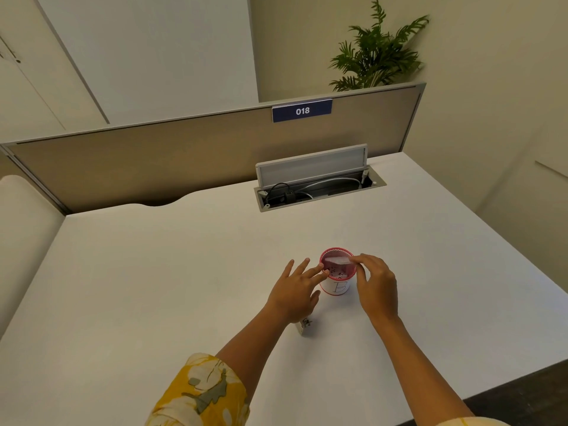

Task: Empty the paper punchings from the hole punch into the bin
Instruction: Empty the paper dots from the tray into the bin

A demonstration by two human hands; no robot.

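The right hand (376, 284) pinches a clear tray (338, 260) over the small pink bin (336, 276); the left hand (295, 292) is open, fingertips at the rim. The hole punch (304, 325) lies on the tabletop (153, 272), half hidden under the left wrist. A nudge could tip the light bin, scattering punchings. The bin reads "B"; a sign (301, 110) reads "018".

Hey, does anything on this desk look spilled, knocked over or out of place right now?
No spill shows on the desk. Two oddities: the cable hatch at the back stands open with cords exposed, and a small white object lies mostly hidden under the left hand. The pink bin stands upright.
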